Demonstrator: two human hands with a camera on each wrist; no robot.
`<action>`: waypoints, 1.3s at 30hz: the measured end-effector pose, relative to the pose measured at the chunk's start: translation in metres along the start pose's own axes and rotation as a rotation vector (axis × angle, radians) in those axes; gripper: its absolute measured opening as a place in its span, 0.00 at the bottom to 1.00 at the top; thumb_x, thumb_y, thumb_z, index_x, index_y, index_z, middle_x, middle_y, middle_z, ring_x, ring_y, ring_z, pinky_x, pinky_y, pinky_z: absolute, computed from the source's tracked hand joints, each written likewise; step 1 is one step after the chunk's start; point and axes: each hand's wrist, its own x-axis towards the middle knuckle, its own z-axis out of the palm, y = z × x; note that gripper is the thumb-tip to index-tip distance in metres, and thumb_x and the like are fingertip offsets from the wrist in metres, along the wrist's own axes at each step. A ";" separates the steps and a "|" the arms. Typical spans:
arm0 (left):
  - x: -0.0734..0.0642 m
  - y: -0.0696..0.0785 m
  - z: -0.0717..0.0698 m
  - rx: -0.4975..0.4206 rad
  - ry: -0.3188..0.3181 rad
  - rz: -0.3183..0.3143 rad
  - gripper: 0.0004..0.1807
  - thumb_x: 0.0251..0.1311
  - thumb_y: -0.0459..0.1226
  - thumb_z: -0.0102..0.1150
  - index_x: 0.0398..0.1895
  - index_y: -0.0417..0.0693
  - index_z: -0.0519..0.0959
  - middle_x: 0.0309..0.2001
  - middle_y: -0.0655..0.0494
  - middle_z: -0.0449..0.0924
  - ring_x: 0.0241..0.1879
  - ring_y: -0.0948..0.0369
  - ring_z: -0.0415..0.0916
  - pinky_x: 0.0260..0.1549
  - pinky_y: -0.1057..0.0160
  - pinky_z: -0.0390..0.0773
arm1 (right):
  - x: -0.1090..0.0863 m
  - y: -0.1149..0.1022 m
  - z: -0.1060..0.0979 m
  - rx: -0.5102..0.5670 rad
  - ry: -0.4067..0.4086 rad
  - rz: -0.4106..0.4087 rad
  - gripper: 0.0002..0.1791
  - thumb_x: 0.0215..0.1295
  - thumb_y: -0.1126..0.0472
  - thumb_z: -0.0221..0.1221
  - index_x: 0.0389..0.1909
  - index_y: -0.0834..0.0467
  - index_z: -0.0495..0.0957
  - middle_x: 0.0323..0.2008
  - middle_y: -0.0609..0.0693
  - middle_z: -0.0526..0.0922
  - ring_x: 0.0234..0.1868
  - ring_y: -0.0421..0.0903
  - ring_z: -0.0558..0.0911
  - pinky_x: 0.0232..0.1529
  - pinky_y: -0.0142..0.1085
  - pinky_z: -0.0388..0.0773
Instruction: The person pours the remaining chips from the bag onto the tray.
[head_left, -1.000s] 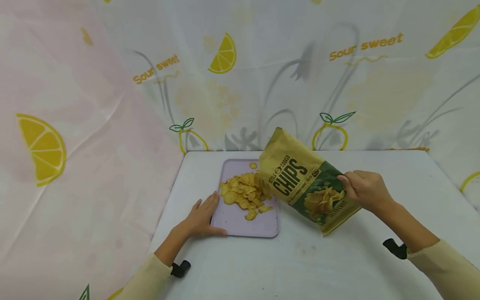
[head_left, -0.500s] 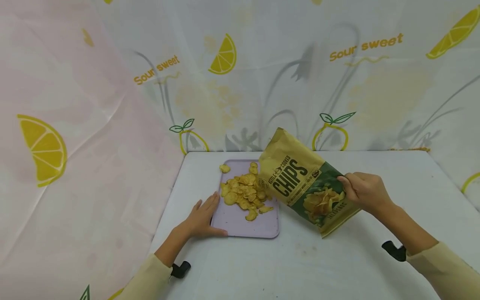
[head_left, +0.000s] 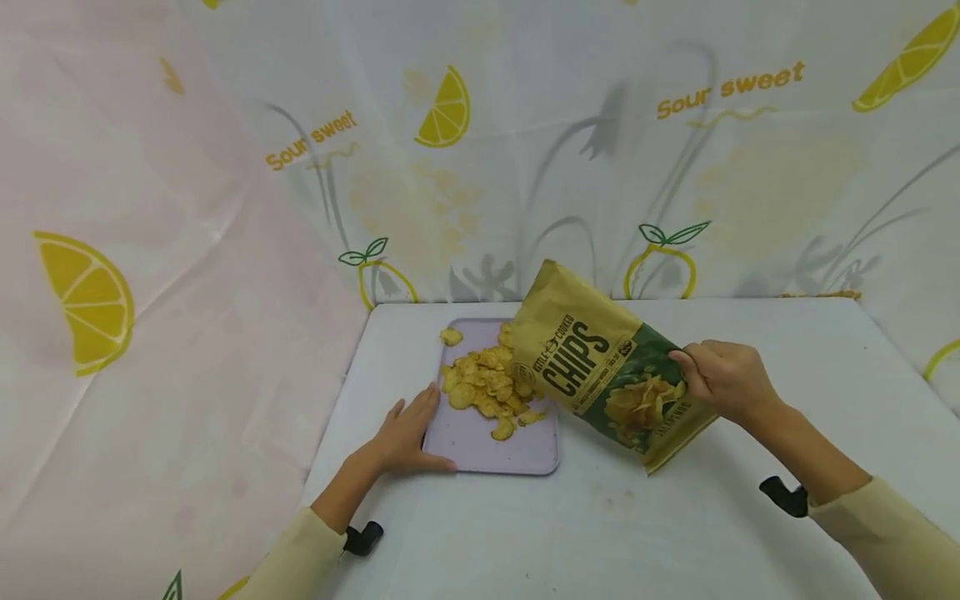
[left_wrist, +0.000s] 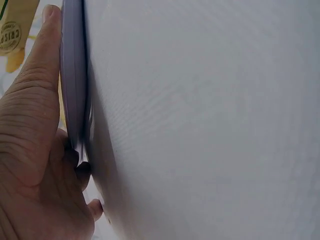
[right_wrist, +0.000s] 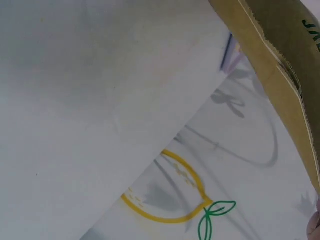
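In the head view my right hand [head_left: 729, 379] grips the lower right side of a yellow and green bag of chips [head_left: 588, 367]. The bag is tilted, its upper left end over the purple tray [head_left: 487, 454]. A pile of potato chips [head_left: 480, 382] lies on the tray, partly hidden behind the bag. My left hand [head_left: 401, 437] rests against the tray's left edge and front left corner, fingers extended and thumb stretched along the front rim. In the left wrist view the thumb [left_wrist: 42, 65] lies along the tray's rim [left_wrist: 74, 70]. The right wrist view shows the bag's edge [right_wrist: 270, 65]; only a sliver of hand appears.
The tray lies on a white table [head_left: 637, 533] with faint stains and small specks near the front. A fabric backdrop [head_left: 525, 125] printed with lemons hangs along the back and left. One chip [head_left: 451, 337] sits at the tray's back left corner.
A chip has appeared at the tray's back left corner, and more chips show near its back edge. The bag has shifted slightly left and down. The left hand has stayed put.
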 end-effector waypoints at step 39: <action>-0.001 0.001 0.000 -0.018 0.001 0.002 0.74 0.41 0.73 0.64 0.79 0.40 0.38 0.80 0.45 0.36 0.79 0.49 0.39 0.73 0.37 0.38 | -0.011 0.003 -0.003 0.007 0.022 0.041 0.31 0.79 0.48 0.44 0.11 0.54 0.57 0.11 0.38 0.51 0.13 0.32 0.50 0.11 0.28 0.49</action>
